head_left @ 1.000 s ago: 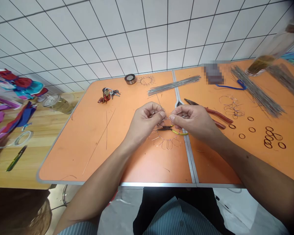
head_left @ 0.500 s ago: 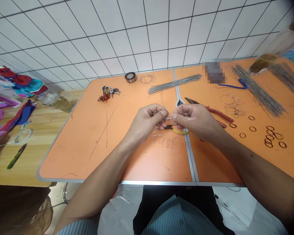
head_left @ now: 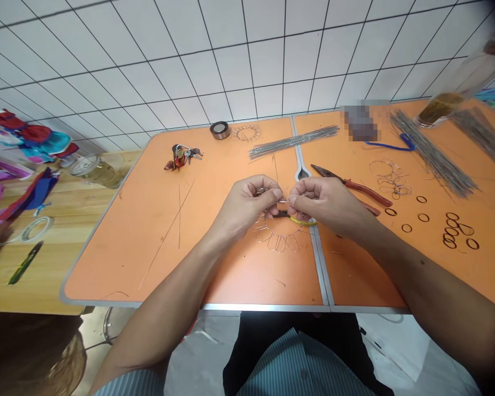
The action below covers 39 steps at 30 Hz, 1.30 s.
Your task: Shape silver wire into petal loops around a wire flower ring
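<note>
Over the middle of the orange table, my left hand (head_left: pixel 258 201) and my right hand (head_left: pixel 319 201) pinch a thin looped wire piece (head_left: pixel 282 236), their fingertips close together. Its thin loops hang in a curve below both hands. Small pliers with a yellow handle (head_left: pixel 304 221) lie just under my fingers, partly hidden. Right of my right hand rest larger red-handled pliers (head_left: pixel 369 192), their dark jaws pointing up-left. A white-grey tool (head_left: pixel 301 169) lies behind my right fingertips.
Wire bundles (head_left: pixel 293 141) lie at the back and right. A tape roll (head_left: pixel 220 130), a wire ring (head_left: pixel 246 133) and keys (head_left: pixel 182 156) sit at the back left. Brown rings (head_left: pixel 423 218) are scattered right. A jar (head_left: pixel 91 170) and cutter (head_left: pixel 25 263) are on the wooden surface.
My hands stay nearly in place, with fingertips slightly closer together. The looped wire below them has shifted slightly.
</note>
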Tool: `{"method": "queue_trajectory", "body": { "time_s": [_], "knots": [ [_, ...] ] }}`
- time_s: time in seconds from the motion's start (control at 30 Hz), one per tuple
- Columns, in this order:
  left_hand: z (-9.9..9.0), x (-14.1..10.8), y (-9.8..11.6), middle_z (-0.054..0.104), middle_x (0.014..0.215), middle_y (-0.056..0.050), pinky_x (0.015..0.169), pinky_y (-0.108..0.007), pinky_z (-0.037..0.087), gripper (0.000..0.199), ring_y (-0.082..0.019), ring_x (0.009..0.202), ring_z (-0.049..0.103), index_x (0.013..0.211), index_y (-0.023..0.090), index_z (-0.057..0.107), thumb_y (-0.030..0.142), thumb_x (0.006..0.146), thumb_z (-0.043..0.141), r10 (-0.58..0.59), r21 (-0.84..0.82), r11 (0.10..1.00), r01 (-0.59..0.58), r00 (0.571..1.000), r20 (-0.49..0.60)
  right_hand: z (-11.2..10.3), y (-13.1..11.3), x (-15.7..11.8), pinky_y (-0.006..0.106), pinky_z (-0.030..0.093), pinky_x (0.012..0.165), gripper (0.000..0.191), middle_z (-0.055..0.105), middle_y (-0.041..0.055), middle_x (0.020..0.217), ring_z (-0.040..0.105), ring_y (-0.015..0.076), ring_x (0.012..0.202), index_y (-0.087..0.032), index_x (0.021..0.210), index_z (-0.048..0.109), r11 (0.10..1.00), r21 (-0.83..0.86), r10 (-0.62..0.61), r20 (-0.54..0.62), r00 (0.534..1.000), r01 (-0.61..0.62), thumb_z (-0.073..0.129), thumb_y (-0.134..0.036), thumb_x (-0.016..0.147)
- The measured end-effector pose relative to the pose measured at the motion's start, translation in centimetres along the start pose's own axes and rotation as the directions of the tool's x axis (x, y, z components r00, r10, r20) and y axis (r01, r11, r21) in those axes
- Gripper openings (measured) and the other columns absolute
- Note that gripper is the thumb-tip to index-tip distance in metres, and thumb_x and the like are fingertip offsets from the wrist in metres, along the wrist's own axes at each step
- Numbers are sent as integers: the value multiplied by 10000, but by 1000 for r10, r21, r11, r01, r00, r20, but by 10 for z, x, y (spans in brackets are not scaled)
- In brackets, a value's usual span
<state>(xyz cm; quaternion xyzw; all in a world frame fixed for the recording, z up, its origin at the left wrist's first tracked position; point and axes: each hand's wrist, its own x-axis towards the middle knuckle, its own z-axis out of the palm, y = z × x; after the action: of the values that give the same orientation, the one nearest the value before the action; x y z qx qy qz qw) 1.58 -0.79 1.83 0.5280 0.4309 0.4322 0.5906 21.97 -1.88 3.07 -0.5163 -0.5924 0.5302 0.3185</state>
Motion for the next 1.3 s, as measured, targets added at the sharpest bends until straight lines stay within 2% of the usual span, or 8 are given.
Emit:
{"method": "queue_trajectory", "body": {
  "time_s": [0.13, 0.23, 0.33, 0.4, 0.5, 0.8, 1.03, 1.3],
  "knots": [
    [-1, 0, 2, 701, 690, 4, 573, -225, 517, 161, -93, 562, 639, 806, 175, 717, 258, 848, 849, -10, 38, 999, 10, 1000, -5, -4, 4, 0, 338, 562, 641, 167, 804, 59, 853, 724, 216, 754, -240, 839, 693, 998, -20, -58, 37, 998, 59, 751, -337, 963],
    [-2, -1, 3, 713, 688, -4, 560, -226, 489, 142, -95, 556, 630, 794, 181, 716, 251, 851, 827, -26, 73, 997, 26, 1000, -1, -9, 5, 0, 377, 591, 722, 232, 794, 58, 904, 735, 232, 798, -245, 924, 712, 962, -198, -210, -92, 973, 189, 713, -449, 1033],
    [-3, -2, 3, 721, 704, -11, 536, -224, 447, 112, -98, 563, 630, 800, 184, 734, 244, 857, 808, -52, 131, 990, 48, 998, 24, -14, 6, 1, 437, 600, 883, 104, 806, 77, 1065, 741, 273, 975, -268, 1075, 755, 756, -538, -557, -228, 799, 373, 720, -362, 1045],
    [-3, -3, 3, 740, 747, -22, 535, -227, 440, 102, -100, 577, 634, 816, 184, 745, 249, 869, 803, -58, 146, 988, 49, 997, 58, -15, 6, 2, 460, 578, 971, 143, 794, 95, 1207, 717, 293, 1126, -280, 1160, 774, 548, -704, -732, -143, 666, 451, 691, -247, 1049],
    [-2, -5, 4, 762, 810, -29, 564, -234, 464, 101, -101, 600, 638, 839, 183, 742, 252, 878, 804, -52, 127, 991, 38, 993, 105, -16, 7, 4, 446, 553, 971, 236, 752, 100, 1345, 674, 299, 1236, -283, 1166, 792, 327, -808, -804, 34, 594, 489, 618, -160, 1065],
    [-2, -5, 5, 754, 787, -27, 584, -239, 484, 154, -102, 607, 633, 819, 179, 735, 285, 892, 820, -64, 158, 987, 39, 985, 158, -20, 4, 10, 466, 475, 1005, 292, 743, 64, 1371, 641, 290, 1243, -281, 1066, 803, 158, -852, -735, 237, 636, 499, 534, -171, 1090],
    [-2, -4, 3, 750, 757, -26, 569, -227, 486, 112, -97, 589, 628, 799, 173, 750, 224, 838, 842, -84, 141, 988, 60, 982, 171, -24, 7, 17, 458, 470, 945, 326, 790, 61, 1131, 654, 269, 1098, -269, 961, 797, 77, -849, -746, 299, 596, 523, 532, -100, 1048],
    [2, -3, 0, 746, 718, -32, 540, -218, 491, 102, -102, 561, 647, 778, 165, 742, 182, 810, 838, -71, 118, 991, 60, 993, 91, -18, 7, 14, 428, 363, 780, 269, 753, 71, 970, 583, 252, 909, -261, 897, 794, 162, -874, -722, 212, 659, 458, 594, -110, 993]
  ]
}}
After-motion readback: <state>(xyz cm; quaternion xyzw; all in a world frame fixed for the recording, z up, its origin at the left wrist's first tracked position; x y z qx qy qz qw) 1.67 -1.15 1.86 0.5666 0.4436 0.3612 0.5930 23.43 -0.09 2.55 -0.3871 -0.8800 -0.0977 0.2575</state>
